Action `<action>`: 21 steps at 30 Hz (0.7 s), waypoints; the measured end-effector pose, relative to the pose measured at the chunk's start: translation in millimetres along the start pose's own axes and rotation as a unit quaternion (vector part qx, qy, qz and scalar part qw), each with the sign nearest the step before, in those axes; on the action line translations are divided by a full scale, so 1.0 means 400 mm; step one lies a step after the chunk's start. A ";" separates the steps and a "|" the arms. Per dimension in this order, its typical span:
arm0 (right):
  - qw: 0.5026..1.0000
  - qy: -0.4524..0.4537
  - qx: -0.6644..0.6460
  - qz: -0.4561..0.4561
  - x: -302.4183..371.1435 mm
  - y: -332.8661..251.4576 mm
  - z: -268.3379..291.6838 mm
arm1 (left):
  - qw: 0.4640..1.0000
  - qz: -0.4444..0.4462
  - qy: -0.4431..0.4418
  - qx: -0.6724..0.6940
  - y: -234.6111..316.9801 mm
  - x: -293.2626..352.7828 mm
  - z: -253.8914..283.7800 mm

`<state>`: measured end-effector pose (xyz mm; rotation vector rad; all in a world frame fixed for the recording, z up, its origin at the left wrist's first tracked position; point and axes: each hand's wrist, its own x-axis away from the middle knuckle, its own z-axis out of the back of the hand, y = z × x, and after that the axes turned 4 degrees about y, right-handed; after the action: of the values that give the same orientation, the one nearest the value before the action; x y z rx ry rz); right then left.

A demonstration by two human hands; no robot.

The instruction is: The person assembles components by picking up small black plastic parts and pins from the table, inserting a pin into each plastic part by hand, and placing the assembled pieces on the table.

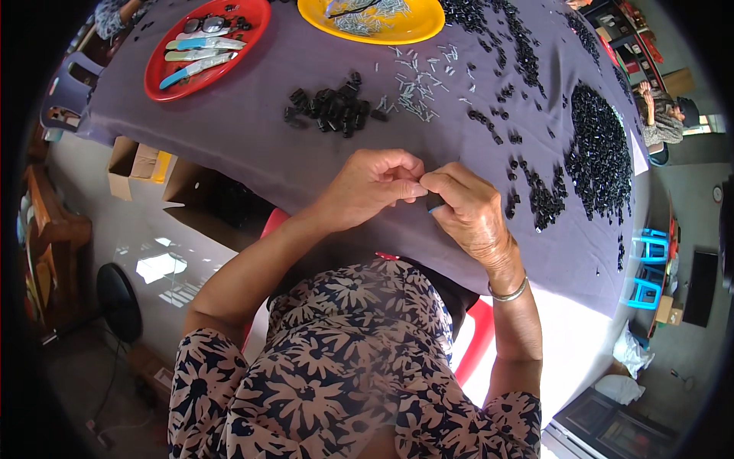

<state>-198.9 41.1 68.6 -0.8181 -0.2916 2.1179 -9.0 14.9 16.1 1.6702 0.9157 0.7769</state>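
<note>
My left hand and my right hand meet at the near edge of the table, fingertips pinched together. A small black plastic part shows in the fingers of my right hand. What my left fingertips pinch is too small to tell. Just beyond the hands lies a small heap of black parts, with scattered short silver pins next to it. A silver bangle circles my right wrist.
The grey tablecloth covers the table. A red plate with tools stands at the far left, a yellow plate of pins at the far middle. A large pile of black parts spreads on the right. Cardboard boxes sit under the table's left edge.
</note>
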 end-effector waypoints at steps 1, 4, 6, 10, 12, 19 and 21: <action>1.000 -0.011 -0.016 -0.014 -0.007 -0.002 0.002 | 1.000 -0.001 0.002 0.002 0.001 -0.001 0.006; 0.993 -0.042 -0.087 -0.061 -0.030 0.013 0.006 | 1.000 -0.027 0.011 -0.006 0.002 -0.004 0.026; 0.955 -0.021 -0.253 -0.155 -0.034 0.072 -0.015 | 0.999 -0.002 0.032 -0.006 0.003 -0.003 0.035; 0.989 0.033 -0.033 -0.139 -0.089 0.199 -0.021 | 0.998 -0.041 0.041 -0.040 -0.001 -0.004 0.025; 0.986 0.033 -0.024 -0.164 -0.101 0.244 -0.037 | 0.999 -0.020 0.034 -0.032 -0.003 -0.007 0.025; 0.986 -0.021 -0.018 -0.167 -0.135 0.264 -0.051 | 0.998 -0.028 0.056 -0.006 0.005 -0.009 0.033; 0.981 -0.012 -0.058 -0.184 -0.128 0.279 -0.051 | 0.996 -0.046 0.072 0.040 -0.003 -0.011 0.032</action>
<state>-232.3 -70.5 24.4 -0.7408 -0.5409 1.7779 -0.8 5.3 11.3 1.6445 1.1294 0.8142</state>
